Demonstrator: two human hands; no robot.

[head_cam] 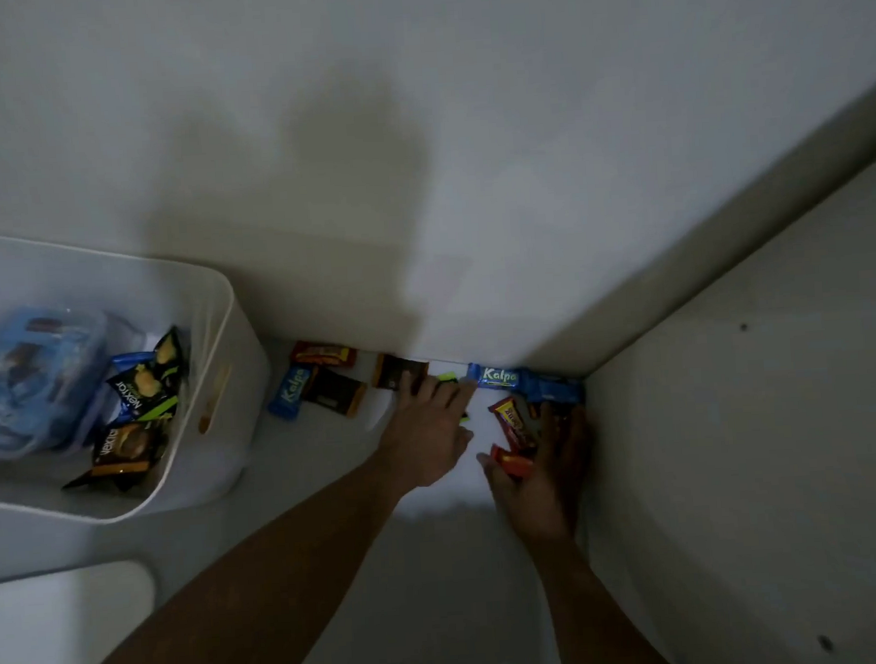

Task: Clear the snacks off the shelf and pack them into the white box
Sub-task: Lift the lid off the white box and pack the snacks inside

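Dim white shelf [331, 471], in the corner of a cabinet. A white plastic box [227, 314] stands at the shelf's left end, partly filled with black Nextar packets [144, 385] and a pale blue multipack [28, 367]. Loose snacks lie along the back wall: a blue Kalpa bar [497, 377], a dark brown wrapper [400, 372] and, nearer the box, a second blue Kalpa bar [290, 392]. The right hand [541, 464] is by the side wall, fingers and thumb curled round red wrapped bars [513, 424]. The left hand [431, 429] lies flat, fingers straight and spread, tips at the dark brown wrapper, gripping nothing. Step in hand, by my reading: gathering. Rake the back-wall pieces forward with the left fingers, bunch them, then carry both handfuls low over the box rim. Slick wrappers may slip from an overfull grip.
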